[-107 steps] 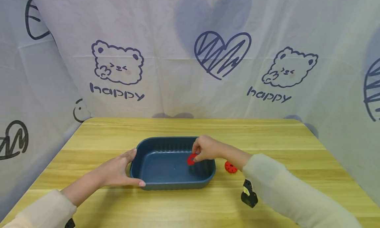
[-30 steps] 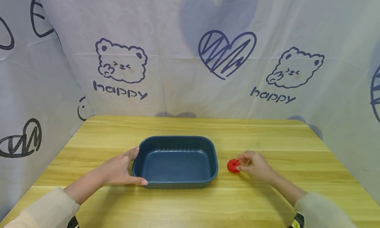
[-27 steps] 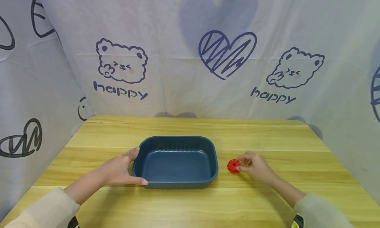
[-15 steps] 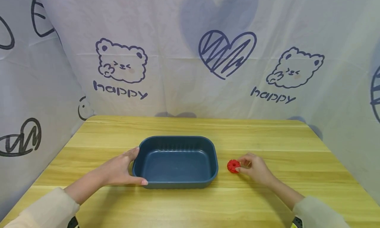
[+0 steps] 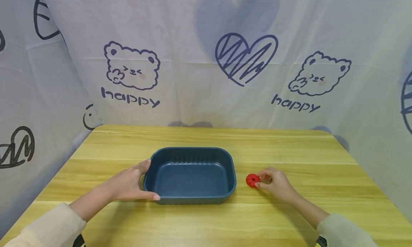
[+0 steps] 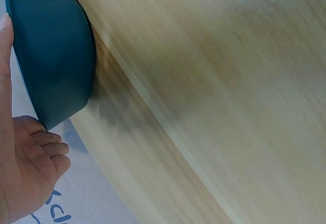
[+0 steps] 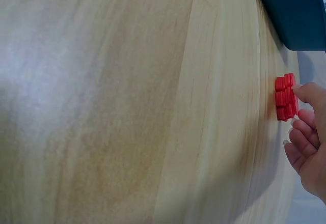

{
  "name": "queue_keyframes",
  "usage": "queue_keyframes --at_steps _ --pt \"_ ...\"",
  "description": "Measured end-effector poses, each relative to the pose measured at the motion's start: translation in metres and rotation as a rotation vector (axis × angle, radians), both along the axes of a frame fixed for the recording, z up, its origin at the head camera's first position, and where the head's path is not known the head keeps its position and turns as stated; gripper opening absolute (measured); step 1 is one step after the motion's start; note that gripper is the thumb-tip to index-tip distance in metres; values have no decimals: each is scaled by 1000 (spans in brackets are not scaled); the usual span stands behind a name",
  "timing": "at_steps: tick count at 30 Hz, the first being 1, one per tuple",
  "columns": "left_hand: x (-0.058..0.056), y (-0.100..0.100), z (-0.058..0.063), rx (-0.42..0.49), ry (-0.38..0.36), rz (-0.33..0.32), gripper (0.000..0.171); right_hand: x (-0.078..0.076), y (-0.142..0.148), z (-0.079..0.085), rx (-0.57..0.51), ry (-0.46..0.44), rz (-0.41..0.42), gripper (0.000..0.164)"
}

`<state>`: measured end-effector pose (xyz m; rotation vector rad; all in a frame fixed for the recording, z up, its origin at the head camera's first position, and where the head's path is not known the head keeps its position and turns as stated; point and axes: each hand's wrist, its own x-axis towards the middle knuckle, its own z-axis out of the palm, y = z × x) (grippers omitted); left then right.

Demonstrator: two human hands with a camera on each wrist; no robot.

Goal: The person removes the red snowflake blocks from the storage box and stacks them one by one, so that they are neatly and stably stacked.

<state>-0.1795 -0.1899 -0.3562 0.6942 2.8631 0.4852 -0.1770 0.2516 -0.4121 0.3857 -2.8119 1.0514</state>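
A dark blue rectangular plastic bin (image 5: 193, 200) sits on the table, and my left hand (image 5: 131, 184) grips its left end, thumb along the near edge and fingers at the far corner. In the left wrist view the bin (image 6: 51, 51) rises above the curled fingers of that hand (image 6: 33, 158). Just right of the bin lies a small stack of red notched plastic discs (image 5: 252, 181) with a central hole. My right hand (image 5: 278, 185) pinches the stack at its right edge. The right wrist view shows thumb and index finger of the right hand (image 7: 313, 137) at the layered red discs (image 7: 285, 99).
The pale wooden table (image 5: 206, 225) extends around the bin on every side. Behind it hangs a white cloth (image 5: 190, 97) with bear, heart and "happy" drawings.
Earlier my right hand held a red disc inside the bin; now it is at the stack to the right. Over the last second that hand shifts slightly nearer me. My left hand stays on the bin.
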Motion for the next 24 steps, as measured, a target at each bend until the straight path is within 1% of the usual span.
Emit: queue_keyframes --at_steps 8,18,24 --pt "0 0 -1 -1 11 3 116 0 0 -2 -1 -2 -5 20" --pt "0 -1 -2 6 10 3 116 0 -1 -3 -6 17 -1 20" --pt "1 -2 -7 5 23 -5 115 1 3 -1 -14 5 2 21"
